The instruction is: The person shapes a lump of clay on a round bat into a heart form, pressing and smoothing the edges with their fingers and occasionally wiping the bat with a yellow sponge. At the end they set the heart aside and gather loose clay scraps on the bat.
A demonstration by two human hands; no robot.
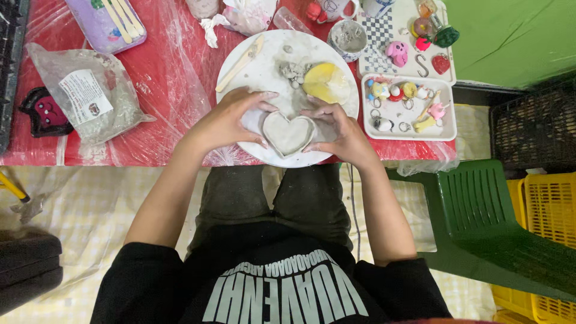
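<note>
The red plastic-covered surface [162, 78] runs across the top of the view, its near edge just above the person's knees; bare room lies left of centre, between the bag and the plate. A green plastic chair [492, 222] stands off the right corner, with yellow crates [549, 207] beyond it. The round white plate [264, 69] sits at the near edge, slightly overhanging it. A white tray [447, 117] of small painted figurines touches the plate's right side, closing that way off. A clear bag of grey clay [90, 96] lies well left, and a lilac tray [105, 27] of wooden sticks is above it. On the plate rest a yellow sponge [326, 81], clay scraps [293, 71] and a wooden modelling tool [241, 63]. The grey clay heart dish [288, 133] lies on the plate's near part. The left hand [231, 120] and right hand [339, 132] cup it from either side, fingers [264, 96] curved and pressed against its walls.
</note>
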